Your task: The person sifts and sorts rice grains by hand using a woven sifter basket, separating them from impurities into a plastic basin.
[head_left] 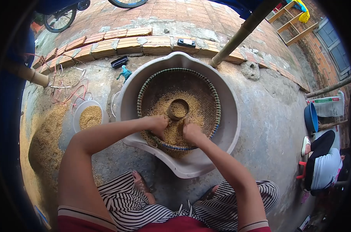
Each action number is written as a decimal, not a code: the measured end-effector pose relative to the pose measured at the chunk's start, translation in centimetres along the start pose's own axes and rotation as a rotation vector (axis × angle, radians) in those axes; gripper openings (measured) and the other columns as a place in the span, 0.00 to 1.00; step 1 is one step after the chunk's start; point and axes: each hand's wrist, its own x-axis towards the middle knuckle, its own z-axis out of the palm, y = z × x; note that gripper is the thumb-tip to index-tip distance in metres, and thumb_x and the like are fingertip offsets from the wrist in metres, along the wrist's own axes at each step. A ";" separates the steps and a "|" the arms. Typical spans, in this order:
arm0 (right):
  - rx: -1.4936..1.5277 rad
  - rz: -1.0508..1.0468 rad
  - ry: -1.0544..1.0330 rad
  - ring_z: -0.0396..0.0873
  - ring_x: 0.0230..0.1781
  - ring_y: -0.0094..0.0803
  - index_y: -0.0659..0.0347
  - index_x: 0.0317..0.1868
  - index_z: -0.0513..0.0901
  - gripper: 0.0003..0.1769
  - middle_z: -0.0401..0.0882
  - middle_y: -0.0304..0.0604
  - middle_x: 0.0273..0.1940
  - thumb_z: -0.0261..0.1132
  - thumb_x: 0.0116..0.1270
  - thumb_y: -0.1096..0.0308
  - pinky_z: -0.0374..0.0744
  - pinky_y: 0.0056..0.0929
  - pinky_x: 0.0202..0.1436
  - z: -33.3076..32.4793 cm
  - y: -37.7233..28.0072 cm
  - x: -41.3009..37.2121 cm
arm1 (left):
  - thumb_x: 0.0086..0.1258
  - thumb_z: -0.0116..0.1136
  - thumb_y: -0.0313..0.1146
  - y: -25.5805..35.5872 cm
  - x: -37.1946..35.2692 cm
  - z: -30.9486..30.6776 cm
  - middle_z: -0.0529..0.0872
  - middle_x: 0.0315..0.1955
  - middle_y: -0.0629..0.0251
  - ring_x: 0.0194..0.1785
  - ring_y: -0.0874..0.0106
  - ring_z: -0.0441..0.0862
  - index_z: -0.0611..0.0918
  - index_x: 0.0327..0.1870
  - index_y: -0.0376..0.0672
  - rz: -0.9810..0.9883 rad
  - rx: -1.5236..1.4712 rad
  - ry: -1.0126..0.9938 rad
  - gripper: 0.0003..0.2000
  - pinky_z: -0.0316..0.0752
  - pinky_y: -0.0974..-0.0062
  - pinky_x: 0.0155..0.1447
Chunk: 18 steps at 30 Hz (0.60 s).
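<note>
A round woven basket (140, 92) with a bound rim rests in a large pale basin (231, 127). Loose yellow grain, looking like unhusked rice (194, 102), covers much of the basket's floor. Near its middle stands a short round metal cup (170, 114) with grain inside. My left hand (158, 125) is at the grain on the lower left of the cup, fingers curled down. Just below the cup's right side, my right hand (191, 132) is closed with knuckles up. What either hand holds is hidden.
A white bucket of grain (91, 117) and a grain heap (47, 135) are at left. A low brick edging (156, 46) and a bamboo pole (241, 34) lie beyond the basin. At right are a blue basin (310, 118) and a seated person (325, 168).
</note>
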 end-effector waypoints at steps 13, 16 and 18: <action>1.199 0.434 -0.314 0.72 0.28 0.25 0.73 0.39 0.74 0.12 0.73 0.43 0.29 0.53 0.55 0.74 0.70 0.23 0.28 -8.4 -3.5 -1.7 | 0.46 0.66 0.29 2.3 -1.1 -2.2 0.82 0.31 0.56 0.36 0.67 0.81 0.75 0.39 0.29 -0.234 -1.098 -0.063 0.20 0.75 0.73 0.37; 1.420 0.335 -0.299 0.74 0.31 0.28 0.72 0.41 0.73 0.13 0.74 0.45 0.33 0.53 0.55 0.74 0.72 0.24 0.31 -10.4 -2.1 -1.4 | 0.52 0.60 0.22 2.7 -3.6 -5.4 0.81 0.31 0.57 0.38 0.73 0.80 0.74 0.42 0.28 -0.123 -1.412 -0.033 0.16 0.76 0.78 0.42; 1.645 0.322 -0.293 0.75 0.32 0.30 0.72 0.42 0.73 0.14 0.75 0.46 0.34 0.52 0.55 0.73 0.73 0.24 0.33 -12.2 -1.8 -1.1 | 0.53 0.57 0.19 2.5 -3.9 -7.5 0.80 0.34 0.56 0.41 0.72 0.79 0.73 0.44 0.28 -0.174 -1.348 0.101 0.16 0.77 0.79 0.46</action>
